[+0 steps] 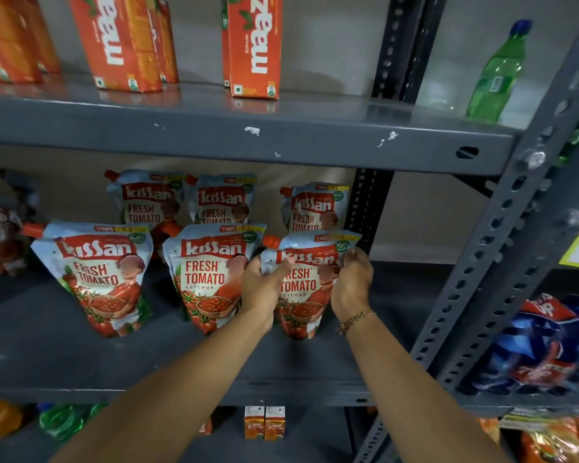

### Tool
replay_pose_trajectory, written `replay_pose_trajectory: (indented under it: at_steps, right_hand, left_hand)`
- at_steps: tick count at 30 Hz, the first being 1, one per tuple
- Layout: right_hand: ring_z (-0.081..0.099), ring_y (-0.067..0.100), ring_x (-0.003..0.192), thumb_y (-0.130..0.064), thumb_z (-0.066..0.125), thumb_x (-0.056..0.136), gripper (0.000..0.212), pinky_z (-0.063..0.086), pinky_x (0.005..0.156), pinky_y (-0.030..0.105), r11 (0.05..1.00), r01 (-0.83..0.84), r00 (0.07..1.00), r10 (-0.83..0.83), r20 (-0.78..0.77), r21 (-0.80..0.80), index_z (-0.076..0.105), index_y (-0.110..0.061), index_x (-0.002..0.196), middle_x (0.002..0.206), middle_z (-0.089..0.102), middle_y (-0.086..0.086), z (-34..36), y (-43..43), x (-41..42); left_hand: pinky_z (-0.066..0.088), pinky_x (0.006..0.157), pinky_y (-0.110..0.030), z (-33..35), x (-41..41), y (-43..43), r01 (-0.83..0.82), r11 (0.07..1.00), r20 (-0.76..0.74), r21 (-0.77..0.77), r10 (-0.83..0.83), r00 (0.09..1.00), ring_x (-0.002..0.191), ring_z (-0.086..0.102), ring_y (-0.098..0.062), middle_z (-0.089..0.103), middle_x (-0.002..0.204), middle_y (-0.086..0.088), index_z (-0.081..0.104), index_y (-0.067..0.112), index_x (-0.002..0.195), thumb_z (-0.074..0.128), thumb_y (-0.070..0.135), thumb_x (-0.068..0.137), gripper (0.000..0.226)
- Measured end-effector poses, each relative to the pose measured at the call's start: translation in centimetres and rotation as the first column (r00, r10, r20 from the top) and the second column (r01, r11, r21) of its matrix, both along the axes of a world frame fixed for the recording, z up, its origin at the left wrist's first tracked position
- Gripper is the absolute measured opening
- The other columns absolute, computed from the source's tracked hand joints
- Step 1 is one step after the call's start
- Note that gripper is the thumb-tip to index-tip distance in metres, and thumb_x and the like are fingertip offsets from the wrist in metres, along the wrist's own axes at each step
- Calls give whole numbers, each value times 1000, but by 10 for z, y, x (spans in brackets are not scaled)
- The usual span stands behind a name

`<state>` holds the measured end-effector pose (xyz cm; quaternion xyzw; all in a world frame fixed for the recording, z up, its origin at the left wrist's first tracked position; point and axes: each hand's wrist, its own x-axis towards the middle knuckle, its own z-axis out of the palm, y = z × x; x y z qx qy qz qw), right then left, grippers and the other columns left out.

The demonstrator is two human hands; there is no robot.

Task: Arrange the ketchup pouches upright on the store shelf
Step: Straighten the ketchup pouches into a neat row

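Note:
Several Kissan ketchup pouches stand upright in two rows on the middle grey shelf [64, 355]. The front right pouch [306, 289] is held between both hands: my left hand [264, 285] grips its left side with the thumb across the front, and my right hand [353, 279] clasps its right edge. Beside it stand the front middle pouch [208, 275] and the front left pouch [97, 279]. Three more pouches [221, 202] stand behind them. The held pouch is upright with its base at the shelf surface.
Orange juice cartons [254, 48] and a green bottle [498, 75] occupy the shelf above. A perforated grey upright [502, 248] runs down the right side. Blue snack bags [549, 342] sit to its right. Small cartons [264, 422] and green bottles are below.

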<state>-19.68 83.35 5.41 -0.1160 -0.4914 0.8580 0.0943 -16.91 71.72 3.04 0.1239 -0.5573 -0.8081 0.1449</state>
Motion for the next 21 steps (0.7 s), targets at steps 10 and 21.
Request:
replay_pose_trajectory:
  at_steps: [10,21]
  right_hand:
    - [55,11,51,-2,37,95,32,48,52,25,976,108,992,-119,-47,-191,48,-14,68,55,57,-2,4,20,-23]
    - [59,15,62,-13,35,96,26,49,55,26,973,230,973,-230,-9,28,50,-15,76,71,58,0,-6,24,-16]
  left_hand:
    - [52,58,-21,11,-20,23,-9,999,13,-51,10,1000,70,66,-12,69,78,1,65,7,94,68,11,84,12]
    - [53,59,-14,12,-23,29,45,998,-19,-42,-46,999,76,68,-9,70,82,2,66,14,87,69,12,84,5]
